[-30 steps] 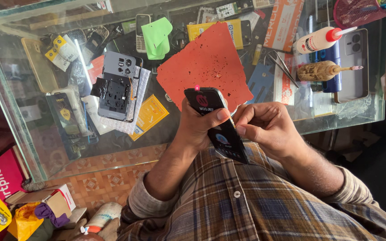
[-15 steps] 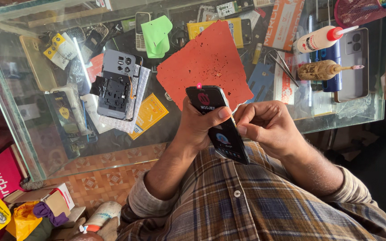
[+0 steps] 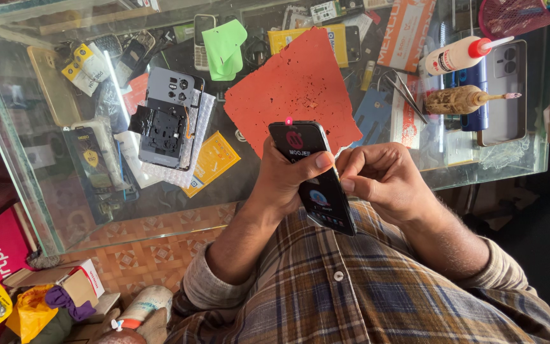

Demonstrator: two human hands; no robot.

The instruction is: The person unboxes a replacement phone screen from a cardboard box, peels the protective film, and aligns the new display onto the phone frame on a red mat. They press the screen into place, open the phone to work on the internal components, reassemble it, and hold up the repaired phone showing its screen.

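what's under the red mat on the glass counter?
The red mat lies on the glass counter. A yellow box pokes out at its far edge. Whatever sits directly beneath it is covered.

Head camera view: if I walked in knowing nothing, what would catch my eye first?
Probably the dark smartphone in the middle, gripped by the left hand while the right hand pinches at its edge. Just behind it, a big red-orange mat lies on the glass counter. To the left sits an opened grey phone back with its black innards showing.
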